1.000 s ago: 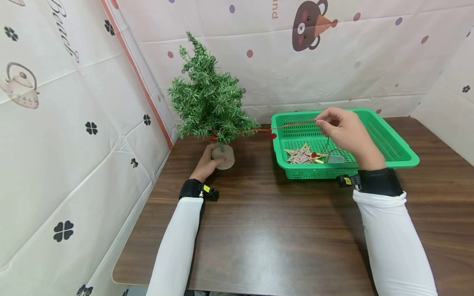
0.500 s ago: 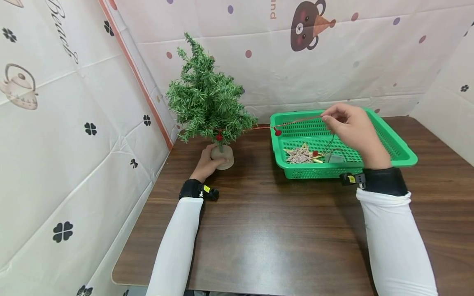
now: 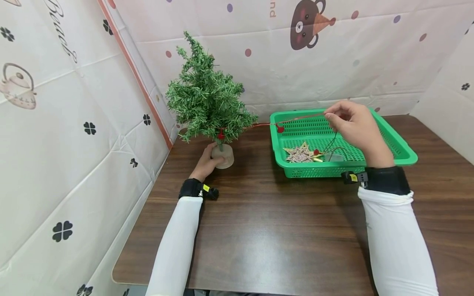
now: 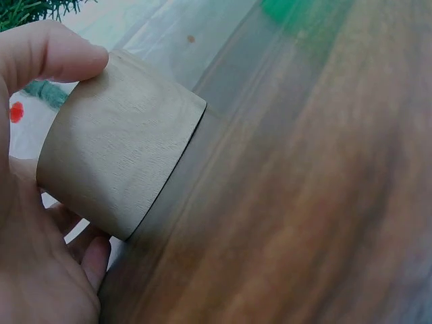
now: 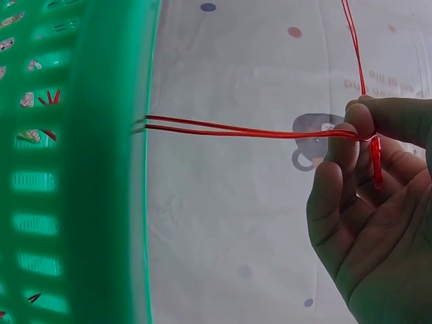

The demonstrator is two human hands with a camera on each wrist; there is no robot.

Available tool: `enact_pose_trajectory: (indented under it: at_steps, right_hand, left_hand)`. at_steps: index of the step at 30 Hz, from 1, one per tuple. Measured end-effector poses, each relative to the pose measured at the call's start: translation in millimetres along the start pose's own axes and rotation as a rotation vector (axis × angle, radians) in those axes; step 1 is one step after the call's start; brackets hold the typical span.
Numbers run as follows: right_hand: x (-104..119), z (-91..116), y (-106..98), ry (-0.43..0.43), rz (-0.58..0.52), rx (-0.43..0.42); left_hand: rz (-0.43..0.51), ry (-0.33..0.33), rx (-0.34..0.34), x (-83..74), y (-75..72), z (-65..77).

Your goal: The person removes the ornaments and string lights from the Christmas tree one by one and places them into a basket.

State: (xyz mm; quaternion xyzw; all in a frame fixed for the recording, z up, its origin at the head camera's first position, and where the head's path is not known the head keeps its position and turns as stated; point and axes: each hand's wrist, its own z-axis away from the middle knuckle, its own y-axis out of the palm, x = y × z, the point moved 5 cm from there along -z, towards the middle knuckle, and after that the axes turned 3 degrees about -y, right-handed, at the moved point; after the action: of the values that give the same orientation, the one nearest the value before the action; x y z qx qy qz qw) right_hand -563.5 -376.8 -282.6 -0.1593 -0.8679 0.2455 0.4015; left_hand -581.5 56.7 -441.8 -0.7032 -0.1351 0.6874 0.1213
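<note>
A small artificial Christmas tree (image 3: 207, 98) stands on a pale round base (image 3: 225, 157) at the table's back left. My left hand (image 3: 204, 163) grips that base, thumb on top in the left wrist view. My right hand (image 3: 357, 129), above the basket, pinches a string of thin red wire (image 5: 256, 131) between thumb and fingertips. A short red tube-like piece (image 5: 377, 162) hangs at the pinch. The wire stretches left to the tree's lower branches, with a red ornament (image 3: 280, 129) hanging along it. Another red ornament (image 3: 221, 135) is at the trunk; the wire's course inside the branches is hidden.
A green plastic basket (image 3: 296, 172) sits at the back right, under my right hand. Inside lie star ornaments (image 3: 300, 154), a small clear box (image 3: 334, 157) and dark wire running up toward the hand. Printed cloth walls (image 3: 255, 74) enclose the table's back and sides.
My right hand has moved slightly right and up, drawing the wire with it. The hanging ornament has shifted right and risen a little. The left hand keeps holding the base.
</note>
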Motion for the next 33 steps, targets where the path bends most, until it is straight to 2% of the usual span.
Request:
enact_pose_trajectory:
  at_steps: [6, 15, 22, 33]
  right_hand:
    - [-3, 0, -3, 0.000, -0.002, -0.009]
    - [-6, -1, -7, -0.002, -0.015, -0.020]
    - [-10, -2, -12, 0.013, -0.023, -0.033]
    - [-14, 0, -21, 0.027, -0.013, -0.072]
  left_hand:
    - [0.016, -0.021, 0.006, -17.3, 2.2, 12.3]
    - [-0.002, -0.024, -0.077, 11.2, -0.1, -4.2]
    - [0.004, -0.013, -0.088, 11.6, 0.1, -5.5]
    - [-0.042, -0.018, -0.037, 14.6, -0.7, -7.6]
